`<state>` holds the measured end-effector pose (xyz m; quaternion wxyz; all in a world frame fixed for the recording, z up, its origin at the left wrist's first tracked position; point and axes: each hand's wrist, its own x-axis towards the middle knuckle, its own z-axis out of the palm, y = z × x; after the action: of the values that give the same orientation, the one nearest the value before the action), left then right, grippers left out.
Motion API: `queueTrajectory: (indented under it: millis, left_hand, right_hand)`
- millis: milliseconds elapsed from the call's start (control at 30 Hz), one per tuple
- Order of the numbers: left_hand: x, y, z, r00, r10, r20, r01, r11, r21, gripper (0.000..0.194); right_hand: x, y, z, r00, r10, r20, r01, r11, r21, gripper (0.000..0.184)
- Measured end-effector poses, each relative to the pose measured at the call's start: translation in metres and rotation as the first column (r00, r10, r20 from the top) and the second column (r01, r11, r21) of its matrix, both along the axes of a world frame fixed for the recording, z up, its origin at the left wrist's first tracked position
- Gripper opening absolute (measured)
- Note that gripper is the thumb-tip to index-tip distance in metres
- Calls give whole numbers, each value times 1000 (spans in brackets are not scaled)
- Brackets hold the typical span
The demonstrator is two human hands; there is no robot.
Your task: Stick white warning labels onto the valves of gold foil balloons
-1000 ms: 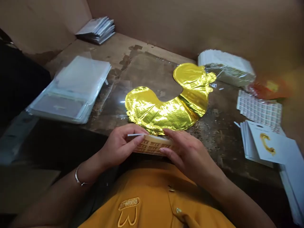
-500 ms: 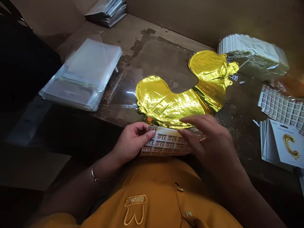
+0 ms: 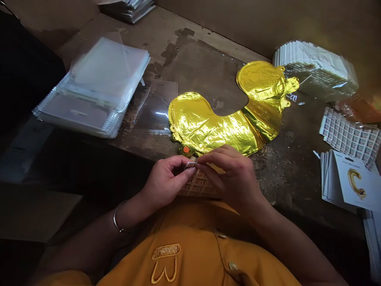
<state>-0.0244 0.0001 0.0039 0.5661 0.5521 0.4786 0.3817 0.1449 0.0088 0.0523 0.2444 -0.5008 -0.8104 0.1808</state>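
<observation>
My left hand [image 3: 167, 177] is closed on the top left corner of a sticker sheet [image 3: 200, 185] printed with rows of CE marks. My right hand [image 3: 233, 174] pinches at that same corner, its thumb and forefinger meeting my left thumb. A small white CE sticker [image 3: 191, 164] shows between the fingertips; whether it is free of the sheet I cannot tell. Just beyond both hands lie gold foil balloons [image 3: 223, 131], flat and curved, with an orange dot [image 3: 186, 149] at the near left end.
Clear plastic bags [image 3: 98, 87] are stacked on the left of the worn table [image 3: 205, 75]. At the right stand a wrapped bundle of white cards [image 3: 315, 67], more sticker sheets [image 3: 351, 135] and folded cards [image 3: 354, 178] showing a gold C. Other packs [image 3: 127, 8] sit at the back.
My right hand has moved left from the sheet's right side to the corner at my left thumb, and its fingers have closed. The sheet's top corner now bends up. The balloons stay put.
</observation>
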Motion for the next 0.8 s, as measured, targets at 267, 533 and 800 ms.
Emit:
queueTrajectory:
  millis: [267, 533, 800]
  left_hand:
    - [1, 2, 2, 993, 6, 116, 9, 992, -125, 16]
    - [2, 0, 1, 966, 22, 259, 64, 945, -321, 22]
    - [4, 2, 0, 876, 105, 471, 193, 819, -541, 29]
  right_hand:
    - [5, -6, -13, 969, 110, 219, -190, 904, 383, 11]
    - [11, -4, -22, 943, 231, 238, -321, 817, 479, 17]
    - [11, -3, -27, 950, 232, 209, -308, 816, 489, 18]
